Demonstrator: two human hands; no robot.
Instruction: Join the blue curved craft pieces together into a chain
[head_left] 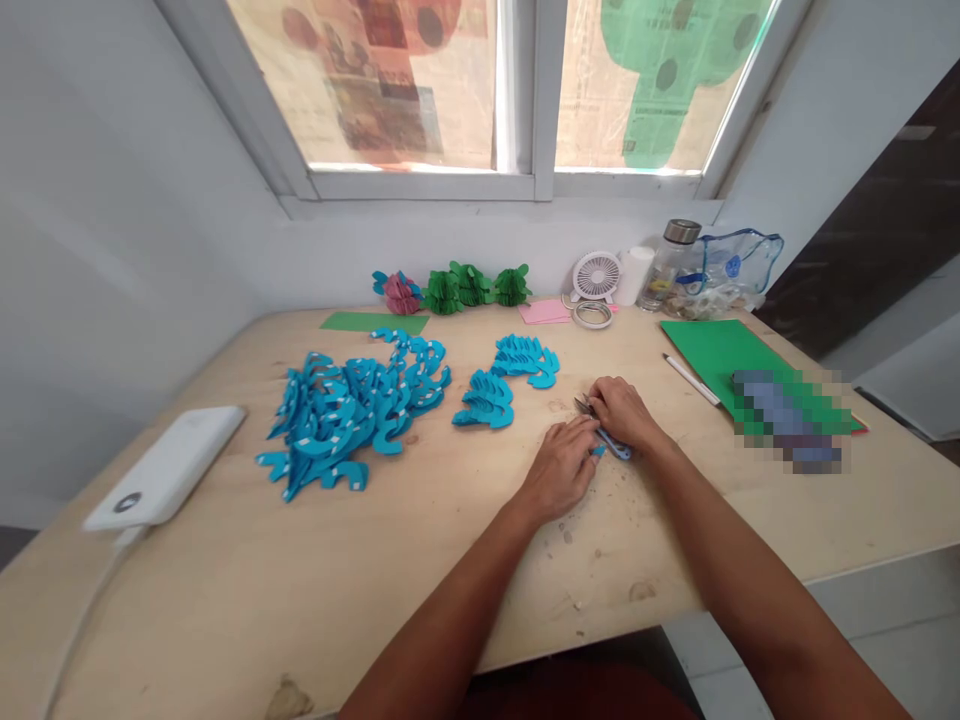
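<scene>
My left hand (564, 465) rests low over the table, palm down with bent fingers. A small bit of blue paper (598, 451) peeks out under its fingertips. Curled close beside it is my right hand (621, 408), its fingertips bent down to the tabletop. Scissors (616, 447) with blue-grey handles lie between the hands, blades pointing away and partly covered by fingers. What my right fingertips pinch is hidden. Left of my hands stand two rows of folded blue paper pieces, a nearer row (486, 400) and a farther row (527, 358).
A large heap of blue curved paper pieces (341, 415) with white squares lies left. A white power bank (169, 465) with a cable is at far left. Green paper models (469, 286), a small fan (596, 275), tape roll (592, 315), bottle (667, 265), pen (691, 380) and green sheet (712, 345) surround the workspace.
</scene>
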